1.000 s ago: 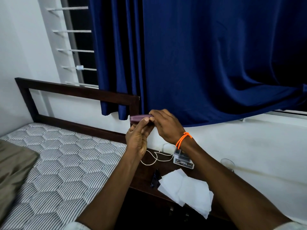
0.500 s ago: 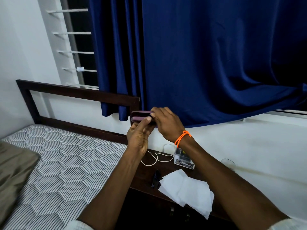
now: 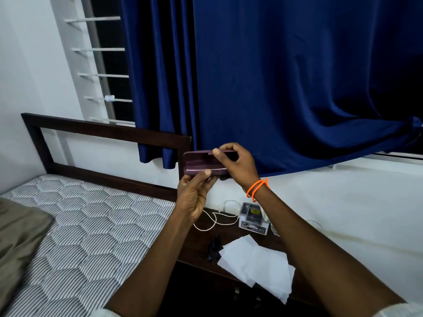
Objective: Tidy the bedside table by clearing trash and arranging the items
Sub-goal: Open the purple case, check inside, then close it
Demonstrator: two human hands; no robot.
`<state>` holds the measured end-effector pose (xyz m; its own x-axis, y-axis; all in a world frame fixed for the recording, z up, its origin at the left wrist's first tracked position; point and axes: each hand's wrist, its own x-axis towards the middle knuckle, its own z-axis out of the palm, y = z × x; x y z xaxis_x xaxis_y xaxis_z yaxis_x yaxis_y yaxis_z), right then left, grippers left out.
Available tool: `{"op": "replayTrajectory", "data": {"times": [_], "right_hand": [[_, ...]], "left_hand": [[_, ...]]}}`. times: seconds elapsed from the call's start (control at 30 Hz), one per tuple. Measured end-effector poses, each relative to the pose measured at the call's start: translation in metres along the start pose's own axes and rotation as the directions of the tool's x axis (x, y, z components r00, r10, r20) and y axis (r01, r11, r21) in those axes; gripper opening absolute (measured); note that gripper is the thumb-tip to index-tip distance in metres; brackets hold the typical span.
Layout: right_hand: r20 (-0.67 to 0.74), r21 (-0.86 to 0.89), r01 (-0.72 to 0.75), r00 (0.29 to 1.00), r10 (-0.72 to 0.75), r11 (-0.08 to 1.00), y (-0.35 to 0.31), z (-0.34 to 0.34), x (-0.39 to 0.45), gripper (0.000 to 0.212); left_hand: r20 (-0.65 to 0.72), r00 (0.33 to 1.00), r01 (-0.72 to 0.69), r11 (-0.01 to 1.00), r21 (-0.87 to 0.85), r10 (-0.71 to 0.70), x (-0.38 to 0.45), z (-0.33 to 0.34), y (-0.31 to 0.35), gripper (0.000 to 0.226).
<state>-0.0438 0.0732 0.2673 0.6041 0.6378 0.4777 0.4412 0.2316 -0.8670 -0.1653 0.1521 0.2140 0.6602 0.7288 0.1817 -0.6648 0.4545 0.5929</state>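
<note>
A purple hinged case [image 3: 199,162] is held up in front of the blue curtain, its lid parted so the inside shows. My left hand [image 3: 194,193] grips its lower half from below, thumb on the front edge. My right hand [image 3: 235,163], with an orange wristband, pinches the upper lid. Below them on the dark wooden bedside table [image 3: 201,239] lie white paper sheets [image 3: 256,264], a small black object [image 3: 214,248], a white cable [image 3: 215,216] and a small grey-white box [image 3: 251,216]. A clear glass [image 3: 274,229] stands mostly hidden behind my right forearm.
The bed with a hexagon-patterned mattress [image 3: 80,236] and an olive pillow [image 3: 16,243] fills the left. Its dark headboard [image 3: 107,133] stands against the white wall. A blue curtain [image 3: 274,76] hangs above the table, beside a barred window [image 3: 103,65].
The case has gone from shut to open: my right hand lifted the lid while my left hand held the lower half. Both hands stayed in roughly the same place.
</note>
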Motion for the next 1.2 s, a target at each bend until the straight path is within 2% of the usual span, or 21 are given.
{"op": "replayTrajectory", "data": {"times": [0.13, 0.33, 0.4, 0.47, 0.63, 0.87, 1.03, 1.13, 1.2], "right_hand": [[-0.078, 0.066, -0.076, 0.994, 0.081, 0.995, 0.01, 0.001, 0.001, 0.036], [-0.08, 0.061, -0.15, 0.985, 0.154, 0.987, 0.032, 0.003, 0.006, 0.039], [-0.071, 0.032, -0.157, 0.985, 0.159, 0.987, 0.038, 0.002, 0.006, 0.04], [-0.057, 0.022, -0.16, 0.985, 0.161, 0.987, 0.043, 0.002, 0.006, 0.041], [-0.052, 0.003, -0.147, 0.988, 0.147, 0.989, 0.055, 0.006, 0.005, 0.038], [-0.123, 0.008, -0.207, 0.971, 0.207, 0.978, 0.091, 0.022, 0.0, 0.039], [-0.143, 0.047, -0.362, 0.92, 0.365, 0.931, 0.122, 0.026, -0.016, 0.049], [-0.177, -0.036, -0.423, 0.895, 0.41, 0.906, 0.155, 0.027, -0.03, 0.039], [-0.147, -0.071, -0.463, 0.881, 0.45, 0.884, 0.179, 0.028, -0.039, 0.042]], "left_hand": [[0.017, 1.0, 0.008, 0.995, 0.094, -0.01, -0.005, -0.007, 0.002, 0.052], [-0.051, 0.993, -0.093, 0.978, 0.185, 0.104, -0.001, -0.026, 0.01, 0.063], [0.002, 0.992, -0.123, 0.947, 0.296, 0.128, -0.003, -0.031, 0.014, 0.054], [0.049, 0.994, -0.111, 0.911, 0.397, 0.1, -0.003, -0.036, 0.017, 0.05], [0.078, 0.996, -0.013, 0.828, 0.56, -0.037, 0.005, -0.053, 0.028, 0.079], [0.016, 0.998, 0.034, 0.822, 0.569, -0.052, 0.01, -0.078, 0.017, 0.081], [-0.073, 0.997, 0.05, 0.859, 0.509, -0.015, 0.01, -0.105, 0.001, 0.073], [-0.123, 0.992, 0.068, 0.844, 0.532, -0.002, 0.011, -0.121, -0.011, 0.072], [-0.139, 0.99, 0.087, 0.81, 0.58, -0.007, 0.011, -0.132, -0.019, 0.07]]}}
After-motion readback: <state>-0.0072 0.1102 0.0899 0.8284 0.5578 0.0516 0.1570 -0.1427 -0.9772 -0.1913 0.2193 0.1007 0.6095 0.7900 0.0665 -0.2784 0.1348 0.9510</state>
